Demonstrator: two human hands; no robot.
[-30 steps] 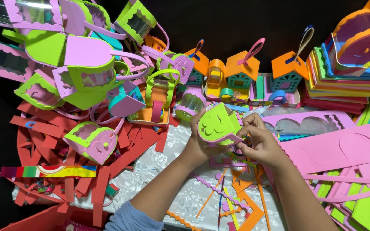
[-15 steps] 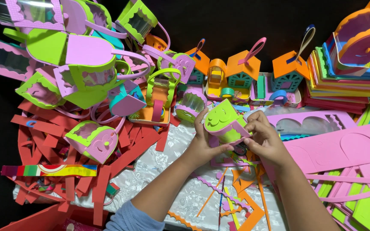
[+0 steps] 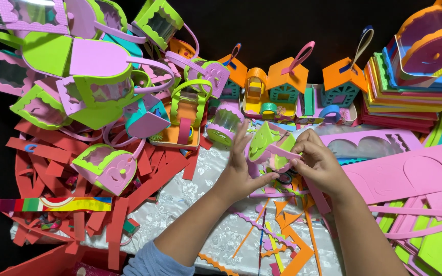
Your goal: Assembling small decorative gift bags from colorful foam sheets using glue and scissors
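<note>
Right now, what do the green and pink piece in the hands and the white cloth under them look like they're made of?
Green and pink piece: probably craft foam, matte, with cleanly cut scalloped edges and visible sheet thickness. White cloth: likely satin-like fabric, glossy, with a raised floral pattern and soft wrinkles.

A: Green foam piece [image 3: 263, 143]: near side hidden behind the left hand [image 3: 241, 171]; full outline cannot be told.

B: Pink foam strip [image 3: 282, 152]: one end covered by the right hand [image 3: 317, 162]. Dark item under that hand: too hidden to name.

A: Orange-rimmed box [image 3: 431, 38]: cut off by the top and right edges.

B: Pink scalloped box [image 3: 14, 15]: cut by the top edge. Red foam sheet [image 3: 47, 263]: cut by the bottom edge.
</note>
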